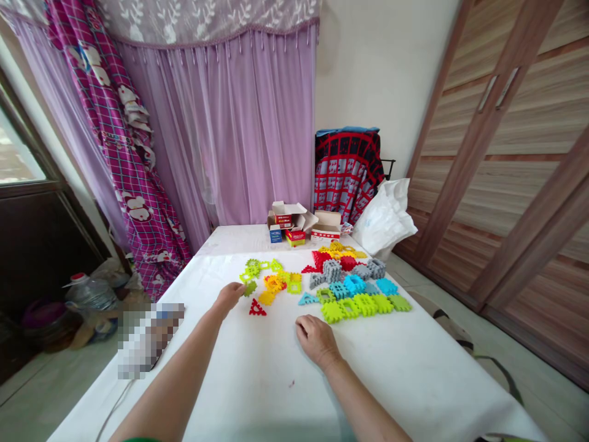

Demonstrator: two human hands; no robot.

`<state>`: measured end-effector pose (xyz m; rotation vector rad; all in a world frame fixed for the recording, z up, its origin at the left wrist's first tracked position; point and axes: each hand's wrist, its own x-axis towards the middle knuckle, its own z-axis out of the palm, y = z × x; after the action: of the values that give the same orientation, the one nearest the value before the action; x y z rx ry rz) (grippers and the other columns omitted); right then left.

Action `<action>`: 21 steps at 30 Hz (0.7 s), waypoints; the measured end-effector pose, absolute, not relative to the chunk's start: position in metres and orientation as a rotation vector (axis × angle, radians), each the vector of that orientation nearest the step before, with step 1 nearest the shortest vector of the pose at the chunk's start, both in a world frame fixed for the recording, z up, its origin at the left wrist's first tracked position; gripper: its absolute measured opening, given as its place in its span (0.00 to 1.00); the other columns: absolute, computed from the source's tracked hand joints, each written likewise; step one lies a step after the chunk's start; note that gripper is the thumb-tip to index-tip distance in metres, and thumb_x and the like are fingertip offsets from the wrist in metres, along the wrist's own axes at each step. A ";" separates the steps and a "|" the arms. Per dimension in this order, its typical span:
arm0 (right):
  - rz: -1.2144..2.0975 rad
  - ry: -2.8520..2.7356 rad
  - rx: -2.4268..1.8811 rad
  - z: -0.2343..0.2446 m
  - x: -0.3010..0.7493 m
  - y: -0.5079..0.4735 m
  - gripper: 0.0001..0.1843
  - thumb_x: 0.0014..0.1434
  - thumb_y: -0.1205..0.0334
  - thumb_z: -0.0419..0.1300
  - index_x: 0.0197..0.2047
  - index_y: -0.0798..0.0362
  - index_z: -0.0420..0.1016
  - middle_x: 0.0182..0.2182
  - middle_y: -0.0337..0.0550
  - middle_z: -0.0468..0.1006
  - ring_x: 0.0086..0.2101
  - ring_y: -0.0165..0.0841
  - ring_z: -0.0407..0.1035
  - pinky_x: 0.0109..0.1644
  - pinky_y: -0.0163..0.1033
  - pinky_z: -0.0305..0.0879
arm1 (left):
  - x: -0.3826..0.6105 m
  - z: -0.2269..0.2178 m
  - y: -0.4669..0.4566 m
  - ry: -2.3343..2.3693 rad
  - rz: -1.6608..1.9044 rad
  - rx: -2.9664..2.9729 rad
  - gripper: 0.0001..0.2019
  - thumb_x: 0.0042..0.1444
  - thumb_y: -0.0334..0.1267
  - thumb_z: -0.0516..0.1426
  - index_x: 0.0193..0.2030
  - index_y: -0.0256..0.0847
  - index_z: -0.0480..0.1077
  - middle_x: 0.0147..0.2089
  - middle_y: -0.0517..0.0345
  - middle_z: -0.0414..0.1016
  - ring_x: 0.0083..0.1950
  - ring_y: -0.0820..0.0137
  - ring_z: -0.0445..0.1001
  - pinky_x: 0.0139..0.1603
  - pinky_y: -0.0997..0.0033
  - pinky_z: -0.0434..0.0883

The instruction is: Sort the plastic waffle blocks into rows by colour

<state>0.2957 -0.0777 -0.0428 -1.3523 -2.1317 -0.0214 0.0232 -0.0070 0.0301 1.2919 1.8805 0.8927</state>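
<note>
Near the left-hand pile, my left hand (231, 298) has its fingers closed on the edge of a green interlocking building piece (250, 288). Just to its right lie a red triangular piece (257, 308) and a cluster of yellow and orange pieces (275, 283). Beyond that hand are more light-green pieces (253, 266). My right hand (317, 339) rests on the table with its fingers curled in; nothing shows in them. In front of it are rows of lime-green pieces (350, 307), blue pieces (354, 283), grey pieces (332, 270) and red pieces (321, 260).
Small open cardboard boxes (294, 222) stand at the far end of the white-covered table (257, 374). A white plastic bag (385, 218) is at the far right corner. On the left edge lies a blurred-out object (151, 341) with a cable. A wooden wardrobe (506, 153) stands to the right.
</note>
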 end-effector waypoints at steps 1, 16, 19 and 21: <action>-0.015 -2.126 -1.352 -0.044 0.296 -0.078 0.09 0.57 0.71 0.53 0.32 0.50 0.72 0.30 0.39 0.78 0.33 0.32 0.71 0.37 0.34 0.59 | 0.026 0.032 -0.008 1.810 0.920 1.218 0.11 0.55 0.44 0.59 0.36 0.37 0.73 0.42 0.49 0.80 0.47 0.63 0.77 0.44 0.68 0.73; 0.062 -2.117 -1.427 0.024 0.286 -0.056 0.30 0.54 0.55 0.62 0.59 0.50 0.64 0.51 0.50 0.70 0.49 0.41 0.68 0.50 0.42 0.66 | 0.136 0.024 -0.057 1.196 1.135 0.746 0.05 0.59 0.36 0.58 0.39 0.36 0.71 0.41 0.48 0.80 0.35 0.74 0.79 0.41 0.74 0.76; 0.037 -2.216 -1.419 0.034 0.296 -0.060 0.25 0.54 0.57 0.62 0.55 0.51 0.68 0.47 0.48 0.72 0.47 0.39 0.68 0.48 0.40 0.66 | 0.149 0.025 -0.067 1.219 1.111 0.811 0.07 0.59 0.38 0.58 0.39 0.36 0.71 0.44 0.47 0.79 0.38 0.72 0.79 0.45 0.71 0.75; 0.038 -2.250 -1.403 0.036 0.310 -0.063 0.25 0.53 0.59 0.62 0.54 0.49 0.68 0.48 0.47 0.71 0.47 0.38 0.68 0.48 0.39 0.65 | 0.148 0.028 -0.072 1.269 1.083 0.879 0.09 0.57 0.41 0.59 0.39 0.36 0.72 0.47 0.46 0.79 0.40 0.69 0.79 0.44 0.68 0.75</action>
<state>0.3103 -0.0633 0.0358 -1.4029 -2.2497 0.0385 0.1484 -0.0721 0.0276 0.8791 1.2685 1.0834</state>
